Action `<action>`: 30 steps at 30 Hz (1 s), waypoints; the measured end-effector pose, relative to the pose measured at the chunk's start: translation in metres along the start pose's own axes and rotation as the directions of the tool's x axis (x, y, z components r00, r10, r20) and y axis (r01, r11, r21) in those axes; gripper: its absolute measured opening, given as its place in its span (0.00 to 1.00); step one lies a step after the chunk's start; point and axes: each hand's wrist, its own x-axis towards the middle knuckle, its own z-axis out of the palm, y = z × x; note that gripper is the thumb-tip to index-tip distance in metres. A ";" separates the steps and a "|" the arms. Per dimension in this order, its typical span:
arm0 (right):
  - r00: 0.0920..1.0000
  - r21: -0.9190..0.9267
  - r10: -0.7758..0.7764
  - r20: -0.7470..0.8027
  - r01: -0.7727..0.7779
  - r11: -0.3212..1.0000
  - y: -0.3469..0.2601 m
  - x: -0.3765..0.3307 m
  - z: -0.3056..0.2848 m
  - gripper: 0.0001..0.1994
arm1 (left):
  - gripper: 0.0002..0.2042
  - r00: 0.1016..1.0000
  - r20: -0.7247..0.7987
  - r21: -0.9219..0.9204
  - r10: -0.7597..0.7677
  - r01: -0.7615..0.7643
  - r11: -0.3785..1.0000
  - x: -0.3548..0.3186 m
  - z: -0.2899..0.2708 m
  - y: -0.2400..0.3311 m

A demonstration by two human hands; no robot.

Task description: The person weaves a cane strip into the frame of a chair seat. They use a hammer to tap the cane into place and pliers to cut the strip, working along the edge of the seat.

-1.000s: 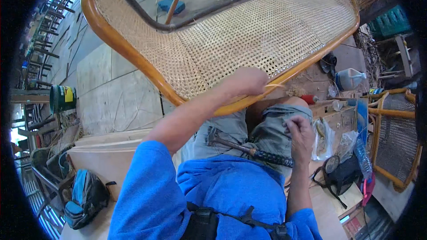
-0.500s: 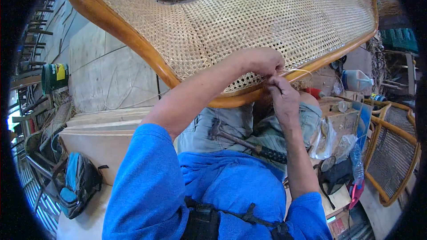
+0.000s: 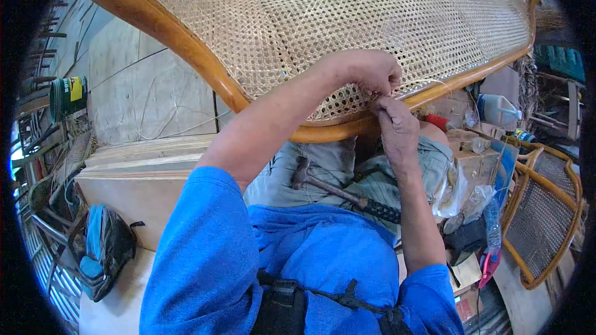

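Observation:
A large woven cane panel (image 3: 372, 18) in a curved wooden frame (image 3: 205, 65) rests across my knees. My left hand (image 3: 367, 72) is curled on the weave just above the frame's near rim, its fingers pinched on a thin cane strand (image 3: 429, 83). Directly below, my right hand (image 3: 396, 125) touches the left, its fingertips closed on the same strand at the rim. A hammer (image 3: 338, 191) with a dark grip lies across my lap, under my right forearm.
A blue and black backpack (image 3: 102, 251) lies at the lower left beside stacked wooden boards (image 3: 143, 155). A green can (image 3: 68, 96) stands far left. To my right are a white plastic bottle (image 3: 496, 110), a cluttered box (image 3: 478, 155) and another cane frame (image 3: 546, 211).
My right hand has risen from my lap to the frame's rim and met my left hand. The view has moved closer to the panel.

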 end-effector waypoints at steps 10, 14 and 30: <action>0.997 -0.219 -0.069 0.041 0.076 0.973 -0.012 0.002 0.003 0.09 | 0.10 0.998 0.048 0.064 0.037 -0.040 0.997 0.011 0.001 -0.009; 0.989 -0.283 -0.112 -0.095 0.082 0.956 -0.011 -0.005 0.017 0.09 | 0.10 0.994 0.080 0.087 -0.081 0.074 0.993 0.012 0.003 0.004; 0.997 -0.059 0.056 -0.054 -0.059 0.996 -0.003 -0.010 0.028 0.09 | 0.11 0.966 0.239 0.327 -0.101 0.018 0.945 0.044 0.006 0.025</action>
